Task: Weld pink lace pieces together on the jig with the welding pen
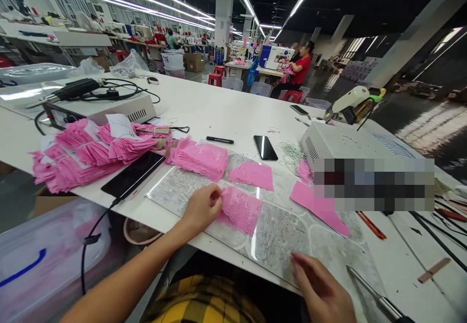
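Observation:
My left hand (202, 208) pinches the left corner of a pink lace piece (241, 211) that lies on the glass board (280, 233). Over the board's front right part is my right hand (321, 286), its fingers loosely stretched and nothing visible in them. To its right lies a metal-tipped tool (374, 291) with a pointed blade. Behind the lace piece sit a stack of pink lace pieces (200, 157) and a smaller pink piece (251, 174). A pink shaped template (319, 208) rests on the board's right side.
Bundled pink pieces (91, 148) and a tablet (133, 179) lie at left, near a grey box (109, 109) with a corded tool. A phone (265, 148), a black marker (220, 140) and another box (350, 143) stand farther back. Orange tweezers (371, 225) lie at right.

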A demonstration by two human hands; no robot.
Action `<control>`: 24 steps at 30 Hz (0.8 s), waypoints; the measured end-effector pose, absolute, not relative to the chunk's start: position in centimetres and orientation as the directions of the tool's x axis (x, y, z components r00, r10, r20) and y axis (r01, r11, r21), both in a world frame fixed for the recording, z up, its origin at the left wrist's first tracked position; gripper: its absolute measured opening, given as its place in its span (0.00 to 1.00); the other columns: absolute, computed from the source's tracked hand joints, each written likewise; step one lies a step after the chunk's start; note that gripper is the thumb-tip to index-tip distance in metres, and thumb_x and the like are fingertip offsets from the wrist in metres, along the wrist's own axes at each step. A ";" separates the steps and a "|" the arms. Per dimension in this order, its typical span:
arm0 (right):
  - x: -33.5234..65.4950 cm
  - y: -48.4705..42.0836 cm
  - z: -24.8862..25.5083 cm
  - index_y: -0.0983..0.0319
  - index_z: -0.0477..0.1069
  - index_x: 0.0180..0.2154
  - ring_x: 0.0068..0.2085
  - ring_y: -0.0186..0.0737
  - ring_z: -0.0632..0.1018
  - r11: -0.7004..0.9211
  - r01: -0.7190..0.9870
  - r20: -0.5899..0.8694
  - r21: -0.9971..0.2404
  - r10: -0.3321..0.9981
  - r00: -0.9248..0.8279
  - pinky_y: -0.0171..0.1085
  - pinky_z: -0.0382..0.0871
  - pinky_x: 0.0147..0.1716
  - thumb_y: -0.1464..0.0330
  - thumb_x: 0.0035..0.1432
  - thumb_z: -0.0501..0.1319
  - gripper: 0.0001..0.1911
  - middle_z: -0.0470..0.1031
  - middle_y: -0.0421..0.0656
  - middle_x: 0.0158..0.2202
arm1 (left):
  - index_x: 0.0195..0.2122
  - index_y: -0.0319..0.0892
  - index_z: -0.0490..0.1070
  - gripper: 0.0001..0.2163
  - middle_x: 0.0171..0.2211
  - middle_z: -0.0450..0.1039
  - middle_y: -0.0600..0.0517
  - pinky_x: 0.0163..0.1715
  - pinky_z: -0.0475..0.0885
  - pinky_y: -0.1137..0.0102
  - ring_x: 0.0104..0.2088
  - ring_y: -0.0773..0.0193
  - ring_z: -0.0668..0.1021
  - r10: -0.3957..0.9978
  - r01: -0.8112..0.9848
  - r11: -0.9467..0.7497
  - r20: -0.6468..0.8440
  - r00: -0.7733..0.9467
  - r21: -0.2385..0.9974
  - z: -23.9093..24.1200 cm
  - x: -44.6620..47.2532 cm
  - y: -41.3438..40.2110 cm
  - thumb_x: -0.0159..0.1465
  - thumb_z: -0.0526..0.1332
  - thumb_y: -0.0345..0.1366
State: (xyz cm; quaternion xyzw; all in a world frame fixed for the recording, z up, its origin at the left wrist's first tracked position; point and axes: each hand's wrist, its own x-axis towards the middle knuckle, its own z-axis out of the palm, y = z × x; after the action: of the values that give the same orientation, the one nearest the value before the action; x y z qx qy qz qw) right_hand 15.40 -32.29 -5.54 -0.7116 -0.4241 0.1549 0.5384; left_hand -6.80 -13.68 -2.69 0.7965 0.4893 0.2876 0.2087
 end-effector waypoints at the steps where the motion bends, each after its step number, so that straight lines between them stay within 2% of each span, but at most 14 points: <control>1: 15.0 -30.8 -5.1 0.58 0.79 0.32 0.31 0.43 0.81 0.026 0.518 0.318 -0.855 0.815 0.484 0.35 0.78 0.29 0.58 0.50 0.66 0.12 0.80 0.45 0.32 | 0.30 0.41 0.67 0.03 0.28 0.74 0.53 0.36 0.67 0.66 0.32 0.62 0.75 0.906 0.667 -0.423 0.265 0.331 0.613 -3.2 -7.5 -14.0 0.58 0.56 0.28; 3: 14.1 -28.3 -4.3 0.58 0.78 0.33 0.30 0.41 0.80 0.165 0.614 0.421 -0.772 0.856 0.299 0.34 0.76 0.27 0.62 0.54 0.63 0.08 0.79 0.44 0.32 | 0.31 0.42 0.68 0.04 0.31 0.75 0.51 0.40 0.67 0.63 0.35 0.59 0.75 0.905 0.678 -0.424 0.298 0.303 0.601 -4.0 -8.4 -14.5 0.57 0.56 0.27; 6: 12.9 -26.0 -4.0 0.57 0.77 0.37 0.26 0.37 0.77 0.310 0.653 0.492 -0.691 0.864 0.111 0.33 0.74 0.22 0.66 0.56 0.61 0.07 0.77 0.44 0.32 | 0.31 0.42 0.67 0.05 0.37 0.76 0.51 0.44 0.67 0.60 0.41 0.58 0.75 0.884 0.694 -0.463 0.349 0.312 0.552 -4.6 -9.2 -14.7 0.56 0.56 0.25; 8: 12.4 -25.2 -4.2 0.56 0.77 0.39 0.27 0.40 0.77 0.379 0.666 0.530 -0.643 0.847 0.030 0.37 0.75 0.22 0.65 0.57 0.60 0.09 0.77 0.45 0.33 | 0.33 0.42 0.67 0.05 0.41 0.75 0.49 0.45 0.68 0.59 0.44 0.57 0.75 0.863 0.687 -0.500 0.366 0.348 0.527 -4.7 -9.8 -14.6 0.57 0.57 0.26; 11: 12.2 -24.6 -5.1 0.54 0.76 0.41 0.31 0.47 0.79 0.410 0.701 0.543 -0.583 0.839 -0.038 0.43 0.77 0.26 0.61 0.57 0.58 0.11 0.76 0.46 0.34 | 0.44 0.41 0.68 0.11 0.50 0.71 0.45 0.50 0.68 0.58 0.51 0.55 0.72 0.791 0.607 -0.612 0.397 0.465 0.508 -4.5 -11.4 -14.2 0.60 0.60 0.29; 13: 12.3 -24.3 -5.7 0.53 0.75 0.38 0.32 0.46 0.79 0.375 0.727 0.500 -0.575 0.864 -0.051 0.42 0.77 0.29 0.63 0.58 0.58 0.08 0.76 0.44 0.33 | 0.49 0.43 0.69 0.14 0.54 0.67 0.43 0.53 0.68 0.57 0.54 0.53 0.70 0.726 0.552 -0.686 0.391 0.566 0.475 -4.6 -12.6 -13.7 0.61 0.62 0.32; 17: 12.7 -23.8 -5.4 0.55 0.72 0.31 0.30 0.38 0.77 0.337 0.746 0.421 -0.574 0.903 -0.084 0.34 0.73 0.28 0.68 0.59 0.57 0.06 0.75 0.40 0.30 | 0.37 0.44 0.73 0.02 0.52 0.68 0.45 0.52 0.68 0.57 0.52 0.52 0.72 0.648 0.503 -0.750 0.323 0.690 0.429 -5.0 -14.1 -12.5 0.64 0.62 0.33; 20: 13.4 -23.0 -3.7 0.58 0.68 0.26 0.24 0.35 0.72 0.277 0.715 0.297 -0.642 0.950 -0.101 0.32 0.67 0.22 0.64 0.60 0.55 0.11 0.71 0.39 0.25 | 0.33 0.42 0.72 0.03 0.49 0.70 0.46 0.49 0.69 0.64 0.48 0.57 0.74 0.595 0.432 -0.775 0.301 0.746 0.461 -4.2 -13.8 -11.5 0.64 0.60 0.30; 24: 15.3 -19.6 -0.1 0.60 0.67 0.26 0.23 0.34 0.67 0.056 0.659 -0.004 -0.750 0.996 -0.088 0.33 0.62 0.22 0.54 0.60 0.54 0.18 0.66 0.39 0.23 | 0.31 0.40 0.71 0.03 0.40 0.73 0.49 0.41 0.71 0.72 0.40 0.63 0.76 0.554 0.371 -0.772 0.259 0.791 0.517 -1.1 -11.9 -8.2 0.62 0.61 0.27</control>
State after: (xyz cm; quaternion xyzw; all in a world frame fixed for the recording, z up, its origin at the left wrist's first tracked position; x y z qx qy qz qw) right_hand 15.25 -19.64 -0.10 -0.6159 -0.6717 0.3048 0.2768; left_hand -11.90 -8.22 -1.09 0.9191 0.2515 0.2027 0.2256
